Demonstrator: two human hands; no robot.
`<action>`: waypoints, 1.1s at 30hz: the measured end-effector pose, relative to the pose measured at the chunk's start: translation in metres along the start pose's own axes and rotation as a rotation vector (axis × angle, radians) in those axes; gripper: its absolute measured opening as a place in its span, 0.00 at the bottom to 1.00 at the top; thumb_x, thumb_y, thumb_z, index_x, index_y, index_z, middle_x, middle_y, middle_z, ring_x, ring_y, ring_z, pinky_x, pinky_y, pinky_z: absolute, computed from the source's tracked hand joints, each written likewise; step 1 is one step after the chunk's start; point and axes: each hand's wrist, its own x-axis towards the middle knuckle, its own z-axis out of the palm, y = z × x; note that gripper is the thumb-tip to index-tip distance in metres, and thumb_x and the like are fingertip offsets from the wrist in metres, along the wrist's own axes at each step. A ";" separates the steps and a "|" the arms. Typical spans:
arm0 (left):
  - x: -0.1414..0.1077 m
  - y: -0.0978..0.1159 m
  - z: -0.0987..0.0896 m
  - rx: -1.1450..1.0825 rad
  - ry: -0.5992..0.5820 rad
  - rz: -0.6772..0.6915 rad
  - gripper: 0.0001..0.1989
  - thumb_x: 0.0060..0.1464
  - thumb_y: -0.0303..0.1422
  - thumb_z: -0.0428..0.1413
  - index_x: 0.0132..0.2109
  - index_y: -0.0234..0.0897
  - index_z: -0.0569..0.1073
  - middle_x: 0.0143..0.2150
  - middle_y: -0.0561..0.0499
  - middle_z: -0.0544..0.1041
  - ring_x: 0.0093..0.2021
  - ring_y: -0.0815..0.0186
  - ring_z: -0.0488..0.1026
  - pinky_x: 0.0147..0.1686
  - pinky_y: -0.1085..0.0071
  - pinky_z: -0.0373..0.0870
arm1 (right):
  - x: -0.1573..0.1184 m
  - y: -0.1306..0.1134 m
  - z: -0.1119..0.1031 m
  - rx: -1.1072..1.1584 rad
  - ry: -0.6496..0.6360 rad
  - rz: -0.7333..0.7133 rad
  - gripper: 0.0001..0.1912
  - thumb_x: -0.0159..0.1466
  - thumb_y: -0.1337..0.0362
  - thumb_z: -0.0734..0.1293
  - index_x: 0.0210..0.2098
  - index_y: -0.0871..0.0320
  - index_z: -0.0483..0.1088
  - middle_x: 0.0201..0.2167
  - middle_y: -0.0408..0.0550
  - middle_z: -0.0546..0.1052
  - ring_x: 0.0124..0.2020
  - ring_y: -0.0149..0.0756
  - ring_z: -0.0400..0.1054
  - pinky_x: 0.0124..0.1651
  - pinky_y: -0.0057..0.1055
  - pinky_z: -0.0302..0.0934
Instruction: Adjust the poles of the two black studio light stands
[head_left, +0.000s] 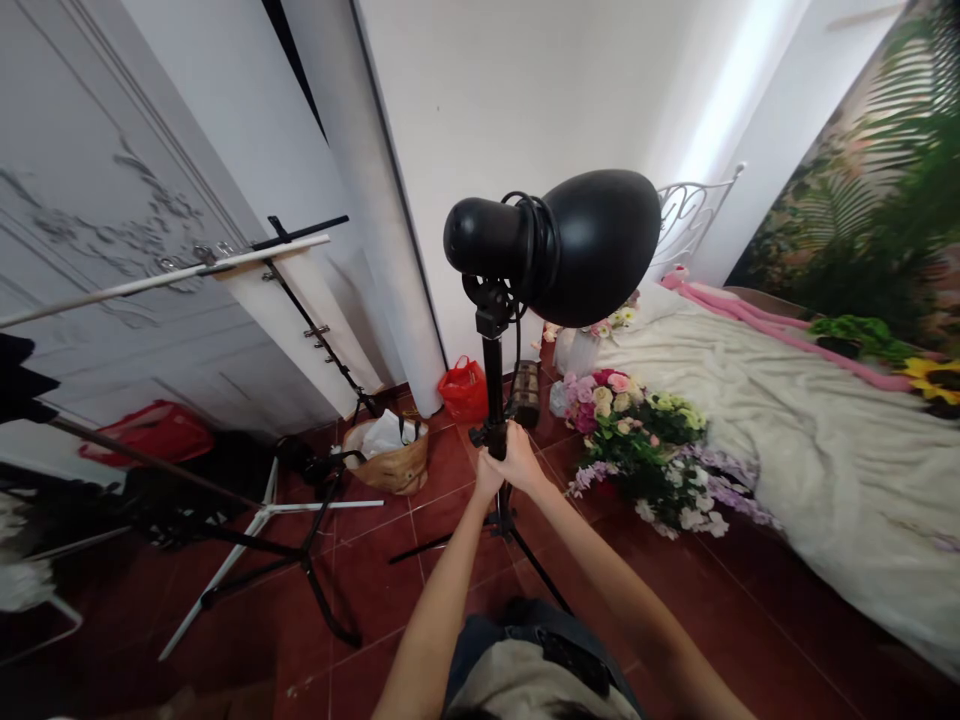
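A black studio light (592, 245) with a large dome reflector tops a black light stand (493, 385) right in front of me. Its cable (536, 245) is looped around the neck of the lamp. Both hands are wrapped round the stand's pole, just below a clamp knob. My left hand (489, 473) grips slightly lower, and my right hand (520, 458) sits against it on the right side. The fingers are partly hidden behind the pole and each other. Below them, the stand's thin legs spread on the red tiled floor (450, 540).
Artificial flowers (637, 440) lie right of the stand, beside a bed (825, 450) with cream cloth. A wicker basket (386, 455) and a red bag (463, 390) stand behind. Left are white and black stand legs (259, 525) and a backdrop crossbar (255, 258).
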 end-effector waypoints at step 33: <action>-0.002 -0.013 -0.001 0.174 0.005 -0.016 0.17 0.46 0.45 0.58 0.32 0.33 0.71 0.28 0.50 0.74 0.29 0.67 0.71 0.31 0.72 0.67 | -0.019 0.048 0.005 0.246 0.089 0.338 0.24 0.69 0.55 0.44 0.53 0.61 0.59 0.35 0.52 0.76 0.38 0.36 0.72 0.45 0.34 0.63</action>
